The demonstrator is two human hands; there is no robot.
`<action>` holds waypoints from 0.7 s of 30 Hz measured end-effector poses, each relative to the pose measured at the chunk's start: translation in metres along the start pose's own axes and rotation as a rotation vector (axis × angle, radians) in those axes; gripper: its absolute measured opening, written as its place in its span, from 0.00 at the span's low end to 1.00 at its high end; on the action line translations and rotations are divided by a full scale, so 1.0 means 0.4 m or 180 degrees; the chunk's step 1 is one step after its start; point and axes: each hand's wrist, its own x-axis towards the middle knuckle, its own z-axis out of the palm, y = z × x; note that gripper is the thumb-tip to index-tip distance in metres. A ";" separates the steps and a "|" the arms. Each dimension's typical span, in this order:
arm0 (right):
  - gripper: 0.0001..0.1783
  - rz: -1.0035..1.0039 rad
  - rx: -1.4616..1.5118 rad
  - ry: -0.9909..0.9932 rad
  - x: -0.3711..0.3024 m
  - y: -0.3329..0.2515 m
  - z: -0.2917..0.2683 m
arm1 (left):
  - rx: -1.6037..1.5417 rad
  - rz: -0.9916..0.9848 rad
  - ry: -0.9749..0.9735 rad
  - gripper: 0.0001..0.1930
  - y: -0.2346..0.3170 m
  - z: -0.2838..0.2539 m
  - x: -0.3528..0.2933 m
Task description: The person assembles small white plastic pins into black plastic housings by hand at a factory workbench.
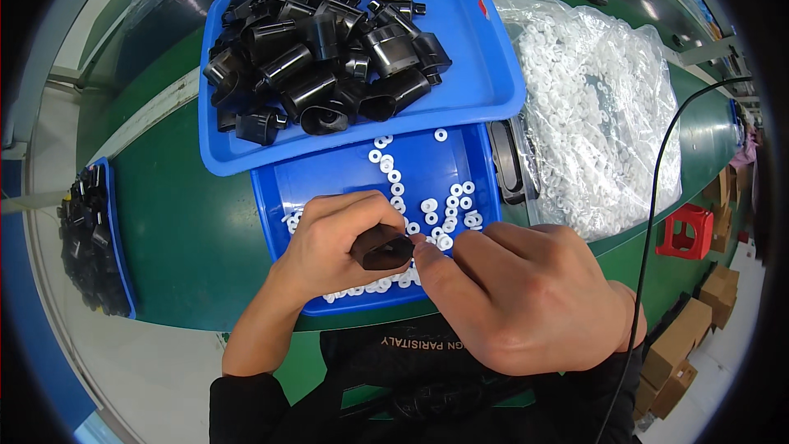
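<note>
My left hand is wrapped round a black plastic housing, its wide hollow end tilted toward me. Close against it on the right, my right hand is closed, with the thumb tip at the housing's rim. What its fingers hold, if anything, is hidden. Below both hands lies a blue tray with many small white ring washers scattered in it, several of them partly covered by my hands.
A second blue tray, heaped with black housings, overlaps the far edge of the washer tray. A clear bag of white washers lies right. A black cable crosses there. Farther off are a red stool and another tray of black parts.
</note>
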 end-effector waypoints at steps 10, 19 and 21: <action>0.12 -0.0039 0.0176 -0.0039 0.020 -0.003 0.043 | 0.0295 0.0106 0.0051 0.16 0.016 0.008 -0.002; 0.11 0.0114 0.0361 0.0253 0.017 0.003 0.069 | 0.0387 0.0090 0.0290 0.17 0.006 -0.002 0.006; 0.11 0.0137 0.0282 0.0322 0.017 -0.004 0.055 | 0.0368 -0.0078 0.0215 0.18 0.001 -0.008 -0.006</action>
